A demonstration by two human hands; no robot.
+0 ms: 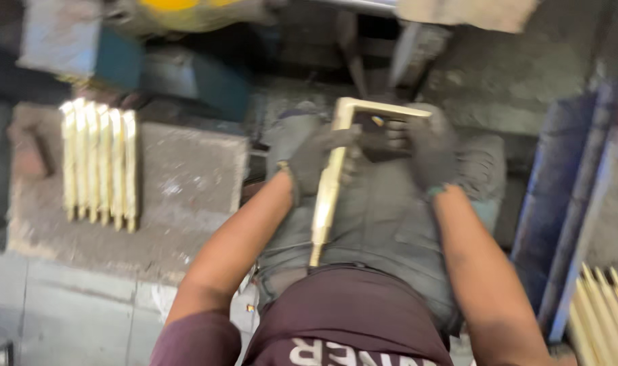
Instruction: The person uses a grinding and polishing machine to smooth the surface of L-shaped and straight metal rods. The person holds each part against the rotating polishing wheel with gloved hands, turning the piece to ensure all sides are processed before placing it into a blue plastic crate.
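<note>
Both gloved hands grip one brass bracket; left hand fingers curled shut; right hand likewise.

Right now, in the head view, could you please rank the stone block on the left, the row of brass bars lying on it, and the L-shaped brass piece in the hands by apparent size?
1. Stone block.
2. Row of brass bars.
3. L-shaped brass piece, though it is nearer the camera, so its rank against the row is unsure.

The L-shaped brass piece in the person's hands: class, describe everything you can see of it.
The L-shaped brass piece looks like pale yellow metal, a long bar with a shorter arm bent off squarely at its far end. It lies over the seated person's lap, long bar pointing back toward the waist. The gloved left hand grips the long bar near the corner; the gloved right hand holds the short arm's end. Blur hides finer detail.
</note>
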